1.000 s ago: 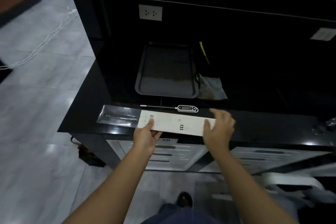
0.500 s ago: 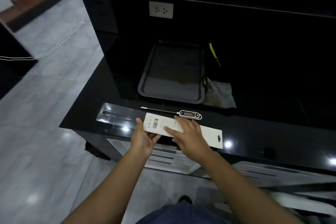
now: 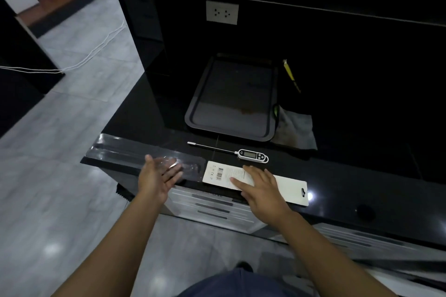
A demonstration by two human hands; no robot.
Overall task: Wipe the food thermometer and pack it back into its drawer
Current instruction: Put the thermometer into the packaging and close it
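Just below frame center, the right hand (image 3: pixel 261 189) lies flat, fingers spread, pressing the white packaging card (image 3: pixel 284 184). The left hand (image 3: pixel 156 176) is open, palm up, over the clear plastic sleeve (image 3: pixel 125 152), possibly touching it. The thermometer (image 3: pixel 251 154) lies unheld just above the card.

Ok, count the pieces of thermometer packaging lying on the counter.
2: a clear plastic blister at the counter's front left edge, by the left hand, and a white backing card under the right hand. None seem hidden.
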